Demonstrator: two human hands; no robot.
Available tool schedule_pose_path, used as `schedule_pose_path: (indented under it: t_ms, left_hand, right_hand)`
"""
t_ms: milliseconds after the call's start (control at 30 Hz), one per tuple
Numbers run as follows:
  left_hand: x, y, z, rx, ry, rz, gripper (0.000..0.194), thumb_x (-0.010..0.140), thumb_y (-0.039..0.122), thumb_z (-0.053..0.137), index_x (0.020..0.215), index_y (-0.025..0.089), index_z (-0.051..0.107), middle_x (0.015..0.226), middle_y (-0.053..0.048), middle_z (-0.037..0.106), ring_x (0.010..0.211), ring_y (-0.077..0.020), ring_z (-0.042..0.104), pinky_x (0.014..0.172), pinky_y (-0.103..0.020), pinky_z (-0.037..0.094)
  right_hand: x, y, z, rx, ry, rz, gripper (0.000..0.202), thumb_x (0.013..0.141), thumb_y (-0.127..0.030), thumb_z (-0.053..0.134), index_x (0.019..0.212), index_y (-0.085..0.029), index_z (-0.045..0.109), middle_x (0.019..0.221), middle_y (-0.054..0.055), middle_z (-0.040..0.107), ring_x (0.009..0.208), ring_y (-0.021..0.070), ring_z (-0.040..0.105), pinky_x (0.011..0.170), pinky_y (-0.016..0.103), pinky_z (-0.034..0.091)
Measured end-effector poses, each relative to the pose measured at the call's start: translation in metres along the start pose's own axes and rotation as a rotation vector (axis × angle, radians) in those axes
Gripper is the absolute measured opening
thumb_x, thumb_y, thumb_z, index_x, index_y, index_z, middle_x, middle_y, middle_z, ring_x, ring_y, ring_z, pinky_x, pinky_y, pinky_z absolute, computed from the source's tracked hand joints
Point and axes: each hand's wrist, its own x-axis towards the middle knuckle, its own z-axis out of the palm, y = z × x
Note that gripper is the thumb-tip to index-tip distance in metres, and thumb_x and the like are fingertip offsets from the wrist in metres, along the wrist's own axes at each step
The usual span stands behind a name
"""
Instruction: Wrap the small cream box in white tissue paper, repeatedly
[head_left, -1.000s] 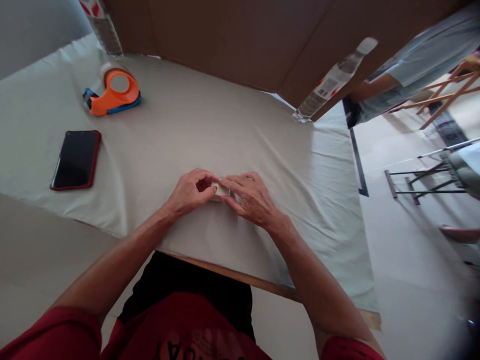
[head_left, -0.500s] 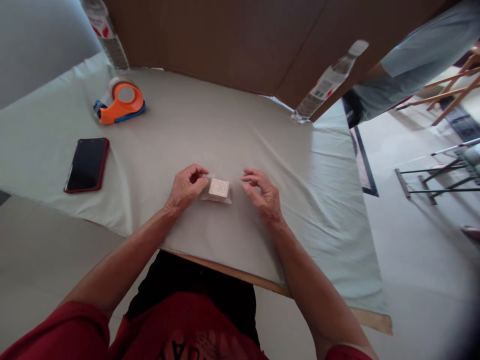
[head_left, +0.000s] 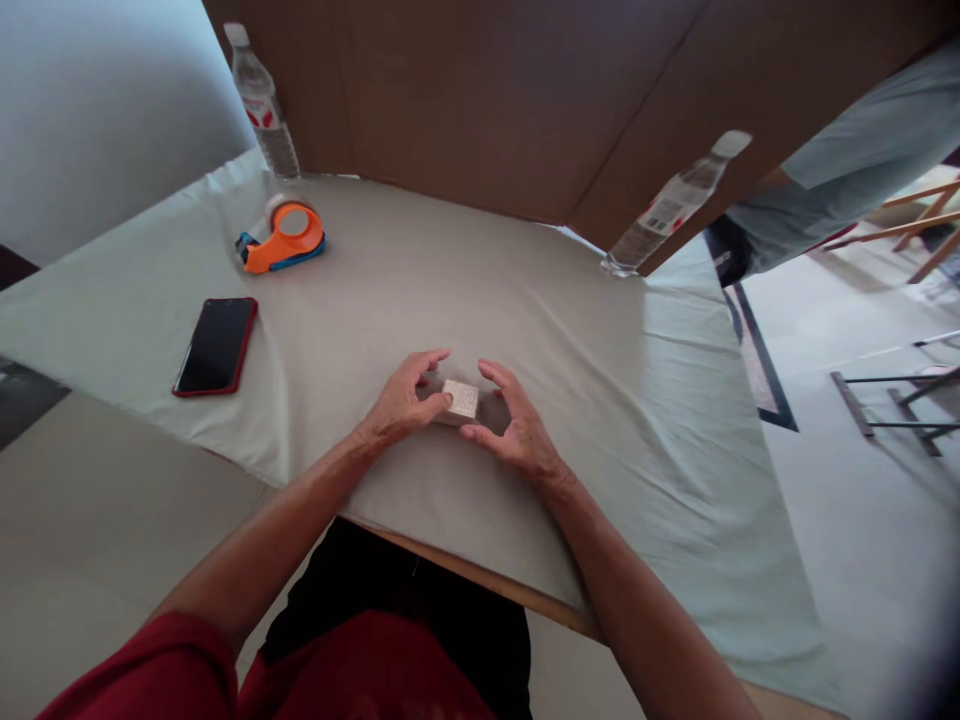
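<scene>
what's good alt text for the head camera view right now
A person's open left hand and right hand flank a small pale square-topped block on pale cloth. To the left lie a red-edged black phone and an orange-and-blue plastic tape dispenser; two clear plastic bottles stand by a brown panel.

No legible txt: print on sm. blk [head_left: 463, 398], btl lbls [head_left: 664, 213] too tiny/blurry.
</scene>
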Motion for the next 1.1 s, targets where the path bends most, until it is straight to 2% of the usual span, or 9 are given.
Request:
schedule_pose_path:
  t_ms: [100,200,300,433,633,767,867,1000,1100]
  left_hand:
    - [-0.001,-0.002,0.001,-0.048,-0.073,-0.025,0.067,0.076,0.027,0.065,0.142,0.018,0.053,0.136,-0.016,0.063,0.119,-0.0258,0.062,0.101,-0.043,0.051]
    - [0.000,-0.003,0.001,-0.109,-0.147,-0.046,0.070,0.079,0.026,0.063,0.147,0.017,0.046,0.125,-0.013,0.066,0.100,-0.0196,0.066,0.092,-0.037,0.054]
    - [0.002,-0.003,0.001,-0.126,-0.188,-0.029,0.068,0.079,0.024,0.063,0.145,0.019,0.048,0.114,-0.009,0.066,0.092,-0.0156,0.064,0.085,-0.031,0.053]
    - [0.004,-0.002,0.002,-0.146,-0.233,-0.046,0.065,0.078,0.024,0.062,0.142,0.019,0.051,0.111,-0.008,0.065,0.088,-0.0154,0.062,0.080,-0.030,0.053]
    - [0.003,-0.001,-0.001,-0.227,-0.105,-0.091,0.062,0.080,0.032,0.069,0.139,0.020,0.055,0.130,-0.014,0.064,0.114,-0.0250,0.062,0.099,-0.041,0.048]
    - [0.003,-0.002,-0.006,-0.325,-0.009,-0.127,0.064,0.078,0.035,0.069,0.139,0.019,0.056,0.133,-0.014,0.064,0.126,-0.0294,0.058,0.106,-0.043,0.045]
    - [0.002,-0.002,-0.006,-0.306,-0.022,-0.135,0.066,0.077,0.036,0.070,0.139,0.018,0.055,0.135,-0.015,0.063,0.130,-0.0309,0.056,0.108,-0.045,0.044]
    - [0.000,-0.002,-0.004,-0.188,-0.057,-0.106,0.066,0.076,0.036,0.069,0.138,0.018,0.056,0.134,-0.015,0.064,0.130,-0.0317,0.056,0.110,-0.048,0.042]
    - [-0.001,-0.001,-0.003,-0.117,-0.057,-0.058,0.066,0.076,0.037,0.070,0.138,0.019,0.057,0.137,-0.016,0.063,0.132,-0.0323,0.055,0.111,-0.049,0.043]
  right_hand:
    - [0.005,-0.001,0.005,-0.054,-0.026,-0.081,0.080,0.083,-0.063,0.071,0.149,-0.025,0.045,0.152,0.018,0.051,0.143,0.0352,0.047,0.116,0.058,0.038]
    - [0.007,-0.001,0.007,-0.098,-0.030,-0.135,0.059,0.090,-0.051,0.066,0.142,-0.027,0.053,0.139,0.015,0.062,0.132,0.0326,0.057,0.111,0.056,0.044]
    - [0.007,0.001,0.008,-0.124,-0.027,-0.166,0.044,0.093,-0.041,0.063,0.135,-0.027,0.059,0.131,0.013,0.067,0.124,0.0312,0.062,0.106,0.055,0.048]
    - [0.007,0.004,0.008,-0.151,-0.017,-0.195,0.041,0.092,-0.039,0.063,0.132,-0.027,0.061,0.128,0.014,0.068,0.120,0.0314,0.064,0.103,0.055,0.051]
    - [0.005,0.004,0.011,-0.138,0.090,-0.181,0.040,0.093,-0.041,0.064,0.129,-0.026,0.062,0.125,0.013,0.071,0.119,0.0305,0.066,0.103,0.052,0.052]
    - [0.002,0.003,0.013,-0.148,0.195,-0.127,0.045,0.092,-0.042,0.066,0.133,-0.026,0.059,0.129,0.013,0.070,0.120,0.0305,0.065,0.104,0.052,0.051]
    - [0.001,0.003,0.011,-0.181,0.173,-0.113,0.052,0.090,-0.047,0.068,0.136,-0.026,0.057,0.131,0.014,0.069,0.122,0.0323,0.065,0.105,0.054,0.050]
    - [-0.001,0.006,0.004,-0.162,0.173,-0.089,0.067,0.085,-0.056,0.072,0.142,-0.026,0.053,0.145,0.015,0.061,0.136,0.0343,0.056,0.113,0.057,0.043]
    - [-0.004,0.009,-0.002,-0.096,0.227,-0.026,0.057,0.089,-0.051,0.068,0.140,-0.027,0.055,0.145,0.013,0.061,0.136,0.0316,0.056,0.112,0.055,0.045]
